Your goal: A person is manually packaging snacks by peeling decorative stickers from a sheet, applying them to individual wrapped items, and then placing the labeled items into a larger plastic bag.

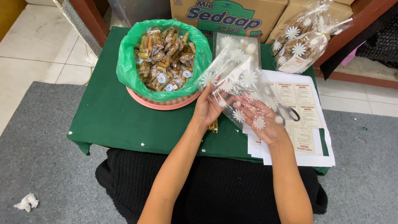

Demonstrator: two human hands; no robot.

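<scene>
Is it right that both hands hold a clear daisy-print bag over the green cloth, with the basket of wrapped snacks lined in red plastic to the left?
Not quite. The head view shows the basket lined with a green plastic liner, not red. The rest stands: the left hand and right hand hold the clear daisy-print bag over the green cloth.

Left hand [207,108]: bare, no ring or glove showing.
Right hand [262,118]: bare, partly seen through clear film, no ring visible.
Wrists: no watch, no bracelet.
Forearms: bare up to the bottom edge of the view, no sleeves in sight.
Lap: black knitted garment [224,186], ribbed texture, covering the legs.
</scene>
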